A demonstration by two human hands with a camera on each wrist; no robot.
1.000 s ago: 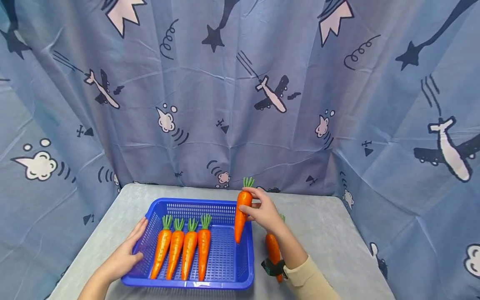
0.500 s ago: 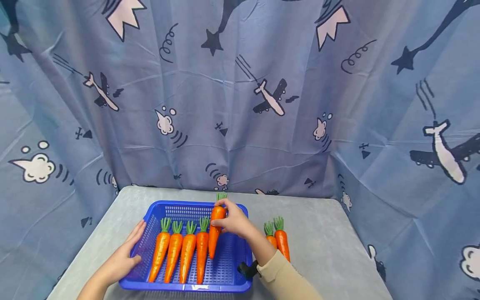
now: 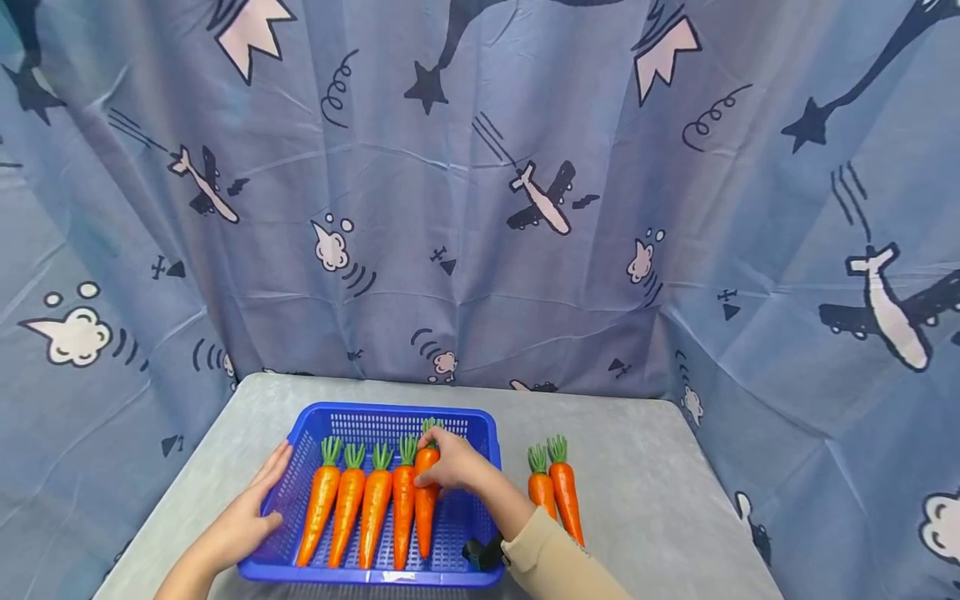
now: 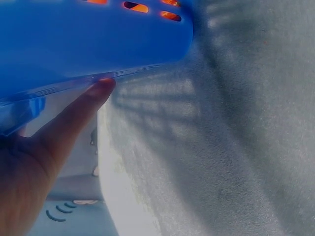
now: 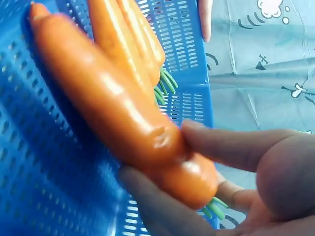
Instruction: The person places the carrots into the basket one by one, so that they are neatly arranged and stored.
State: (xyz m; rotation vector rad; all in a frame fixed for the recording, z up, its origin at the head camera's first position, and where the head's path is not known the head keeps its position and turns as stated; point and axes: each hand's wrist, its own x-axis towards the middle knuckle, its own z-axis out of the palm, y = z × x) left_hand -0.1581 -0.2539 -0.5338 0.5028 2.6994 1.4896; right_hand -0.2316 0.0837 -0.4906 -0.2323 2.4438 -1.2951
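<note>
In the head view, a blue plastic basket (image 3: 367, 577) holds several orange carrots with green tops, side by side. My right hand (image 3: 453, 462) pinches the carrot (image 3: 425, 521) at the right end of this row, thumb and fingers near its top. It lies close beside its neighbour (image 3: 404, 508), tip toward the near wall. The right wrist view shows the held carrot (image 5: 103, 93) between thumb and fingers, low inside the basket. My left hand (image 3: 243, 521) rests against the basket's left side with straight fingers. One of its digits touches the basket's blue wall (image 4: 98, 44) in the left wrist view.
Two more carrots lie on the grey table (image 3: 637, 500) right of the basket: one carrot (image 3: 566, 496) farther right, another carrot (image 3: 540, 487) partly behind my right sleeve (image 3: 558, 558). A blue patterned curtain (image 3: 450, 250) hangs behind and at both sides.
My right hand has carried its carrot leftward from the basket's right rim, then down beside the row. The two carrots on the table show more now. The left hand has stayed at the basket.
</note>
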